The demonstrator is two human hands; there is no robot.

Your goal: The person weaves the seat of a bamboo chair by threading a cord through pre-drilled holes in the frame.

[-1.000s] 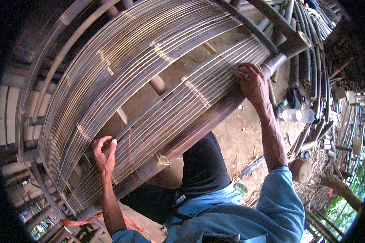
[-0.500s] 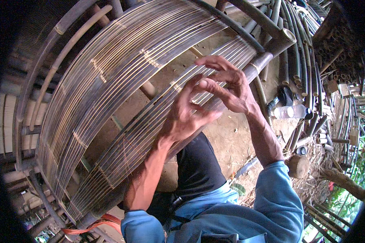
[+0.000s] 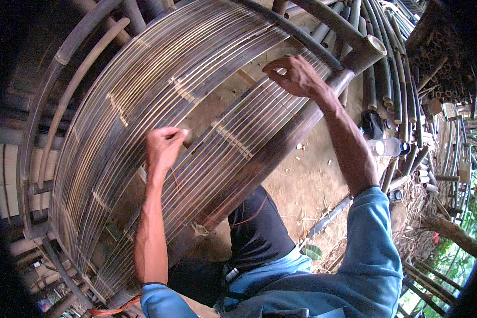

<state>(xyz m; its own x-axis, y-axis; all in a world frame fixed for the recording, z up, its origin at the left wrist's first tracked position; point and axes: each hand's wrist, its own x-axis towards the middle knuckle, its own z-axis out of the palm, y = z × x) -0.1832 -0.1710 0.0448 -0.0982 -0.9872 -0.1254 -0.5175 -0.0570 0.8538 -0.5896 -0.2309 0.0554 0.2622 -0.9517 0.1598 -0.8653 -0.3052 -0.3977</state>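
A long frame of thin split-bamboo slats (image 3: 217,164) stretches across the view, its slats tied crosswise by pale bindings in several places. My left hand (image 3: 164,143) is closed in a pinch above the gap between two groups of slats. Over the far right end of the nearer slats, my right hand (image 3: 297,77) is closed too, thumb and fingers together. Whatever either pinch holds is too small to make out. Thin reddish-brown strands (image 3: 179,186) trail over the slats below my left hand. A thick dark bamboo pole (image 3: 270,159) runs along the near edge.
Bamboo poles (image 3: 397,69) lie stacked at the right, beside clear bottles (image 3: 389,147) and a dark bag (image 3: 372,124). Curved bamboo rails (image 3: 42,100) border the left. Below the frame is bare earth (image 3: 307,175); an orange strip bundle (image 3: 116,308) lies lower left.
My hands, close together with fingers spread before, have moved apart and closed. The left went left, the right up and slightly right. More of the near slats and pole now shows.
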